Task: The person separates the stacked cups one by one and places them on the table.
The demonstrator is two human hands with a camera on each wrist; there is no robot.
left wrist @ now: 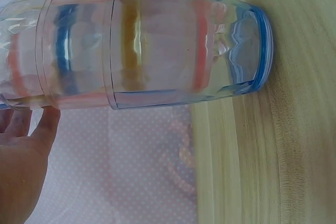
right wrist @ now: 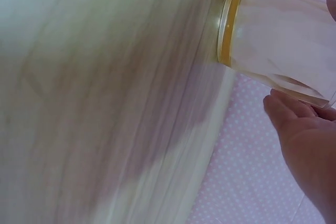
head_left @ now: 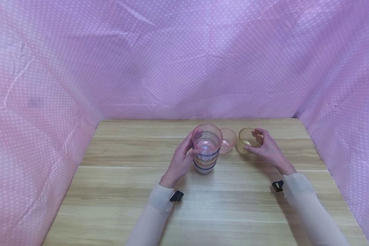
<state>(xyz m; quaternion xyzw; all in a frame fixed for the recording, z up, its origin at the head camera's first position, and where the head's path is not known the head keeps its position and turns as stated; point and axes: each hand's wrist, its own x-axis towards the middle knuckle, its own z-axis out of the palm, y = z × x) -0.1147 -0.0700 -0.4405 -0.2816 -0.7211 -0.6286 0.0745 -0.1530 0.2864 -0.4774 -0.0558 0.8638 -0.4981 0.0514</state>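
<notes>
A tall stack of clear nested cups [head_left: 206,155] with pink, blue and yellow tints stands upright on the table. My left hand [head_left: 182,159] holds it near the top, thumb in front and fingers round the far side. In the left wrist view, coloured bands show through the nested cups [left wrist: 157,45] above a blue-edged base. At the right, a yellow-tinted clear cup [head_left: 244,145] is gripped at its right side by the thumb and fingers of my right hand [head_left: 269,150]. A pink-tinted cup [head_left: 229,140] stands between the stack and the yellow cup, partly hidden behind the stack.
The cups stand toward the far edge of a wood-grain table [head_left: 126,191]. Pink cloth with white dots [head_left: 184,68] hangs behind and on both sides. A black clip [head_left: 176,196] is at the left cuff, another black clip [head_left: 277,186] at the right.
</notes>
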